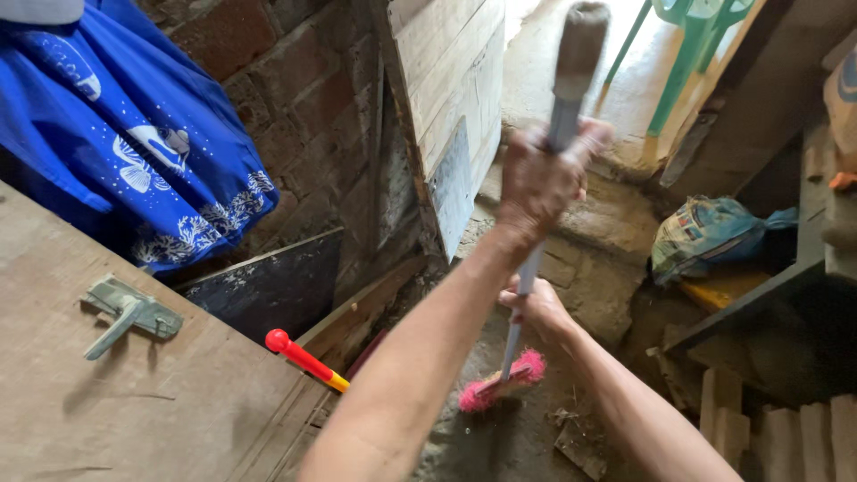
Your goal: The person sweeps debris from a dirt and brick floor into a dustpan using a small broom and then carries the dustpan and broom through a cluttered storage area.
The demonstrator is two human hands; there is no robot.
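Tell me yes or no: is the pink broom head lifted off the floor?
No, the pink broom head rests on the dirty floor by debris.

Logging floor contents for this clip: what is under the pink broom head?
The pink broom head rests on a dirty concrete floor, with loose debris beside it. The floor directly beneath the bristles is covered and cannot be seen. Both hands grip the broom handle.

A rough, dirty concrete floor (500,437) carries the pink brush head (502,378) of a broom, scattered debris (576,437) just beside it, and a crumpled bag (705,234) farther back near a step.
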